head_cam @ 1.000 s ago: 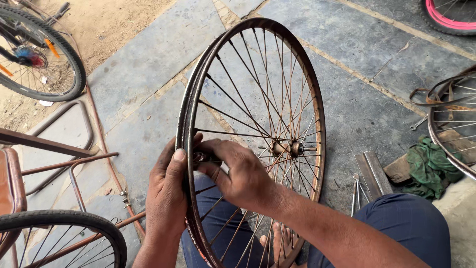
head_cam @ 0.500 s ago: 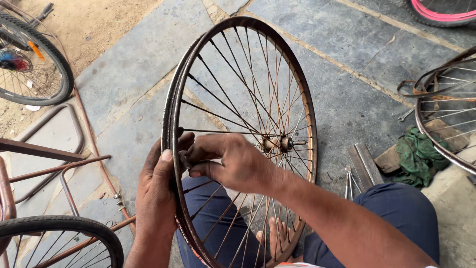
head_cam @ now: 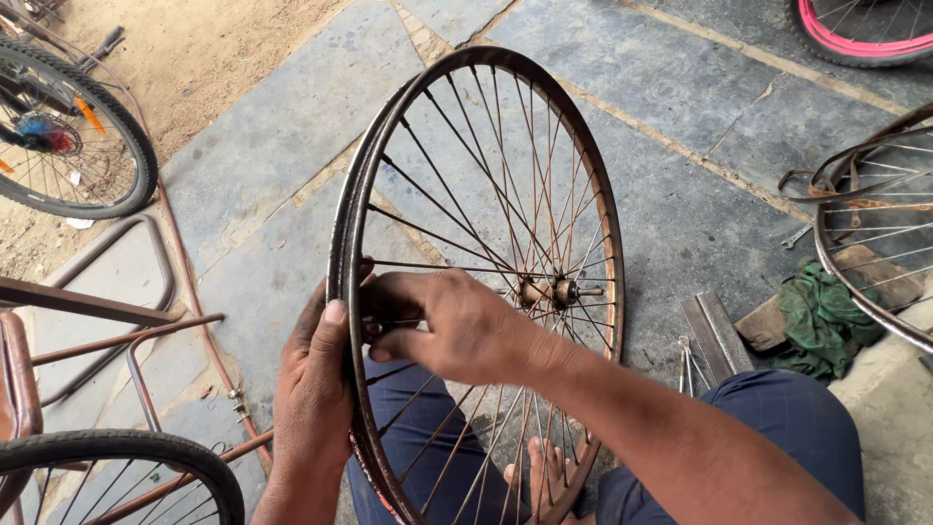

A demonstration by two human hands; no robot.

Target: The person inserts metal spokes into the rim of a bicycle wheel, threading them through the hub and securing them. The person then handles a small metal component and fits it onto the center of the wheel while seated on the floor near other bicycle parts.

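A bare bicycle wheel rim (head_cam: 362, 175) with rusty spokes and a hub (head_cam: 550, 291) stands upright between my knees. My left hand (head_cam: 316, 389) grips the rim's near edge from outside, thumb up along it. My right hand (head_cam: 457, 326) reaches in through the spokes, fingers pinched on something small and dark at the rim's inner side, beside my left thumb. What it pinches is mostly hidden by the fingers.
A tyred bicycle wheel (head_cam: 73, 136) stands at far left, another tyre (head_cam: 146, 462) at bottom left by a rusty metal frame (head_cam: 107, 311). A second bare rim (head_cam: 875, 233) lies at right, near a green rag (head_cam: 816, 316) and flat metal tools (head_cam: 714, 335). A pink-rimmed tyre (head_cam: 855, 29) shows at top right.
The view shifted slightly, so the wheel sits further left in frame. My hands stay at the same spot on the rim, the right fingers working there.
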